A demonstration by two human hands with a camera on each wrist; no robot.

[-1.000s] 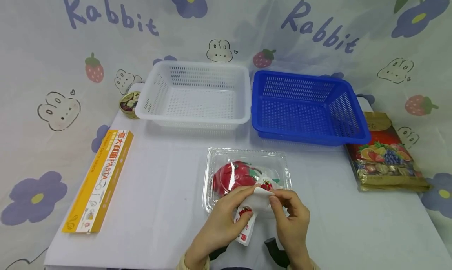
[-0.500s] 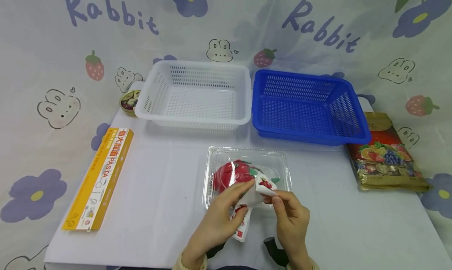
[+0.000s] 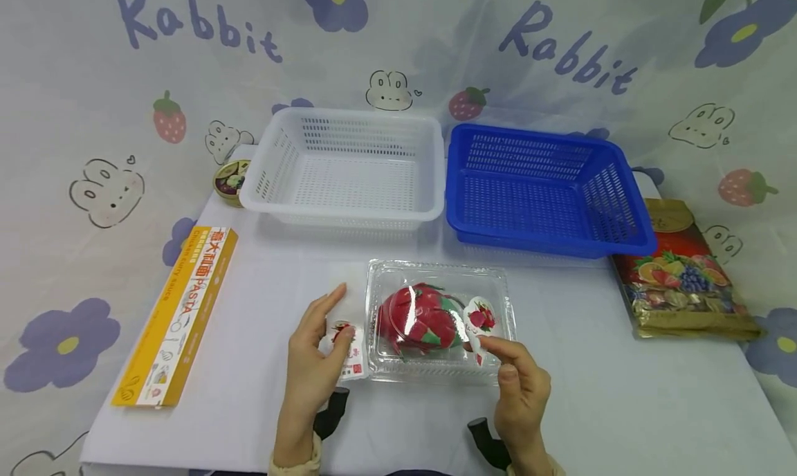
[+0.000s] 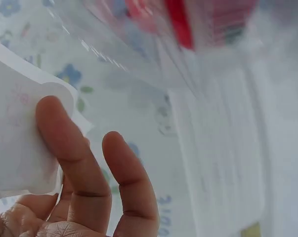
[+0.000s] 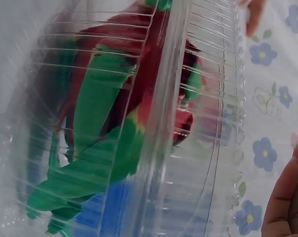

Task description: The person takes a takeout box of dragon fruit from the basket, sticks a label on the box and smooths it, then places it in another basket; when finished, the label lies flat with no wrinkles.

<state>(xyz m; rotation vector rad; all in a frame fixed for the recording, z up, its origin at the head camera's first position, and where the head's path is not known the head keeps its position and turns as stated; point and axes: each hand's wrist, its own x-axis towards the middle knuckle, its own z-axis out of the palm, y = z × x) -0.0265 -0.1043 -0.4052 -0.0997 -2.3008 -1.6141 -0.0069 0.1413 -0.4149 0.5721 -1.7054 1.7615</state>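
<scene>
A clear lidded plastic box (image 3: 438,373) sits in the middle of the table with a red and green dragon fruit (image 3: 414,317) inside. Above its right part, my right hand (image 3: 523,389) pinches a white sticker (image 3: 479,315) with a red fruit print between thumb and index finger. To the left of the box, my left hand (image 3: 311,365) holds a white sticker sheet (image 3: 353,362) between thumb and fingers. The left wrist view shows the pale back of the sheet (image 4: 20,128) behind the fingers. Green leaves of the fruit (image 5: 97,153) fill much of the right wrist view.
Behind the box stand a white basket (image 3: 342,216) and a blue basket (image 3: 548,244). A yellow pasta box (image 3: 174,317) lies at left, with a round tin (image 3: 230,182) behind it. A gold and red candy bag (image 3: 685,275) lies at right.
My hands have parted: the sticker has come off the sheet and stays in my right hand over the box. My left hand has moved left with the sheet.
</scene>
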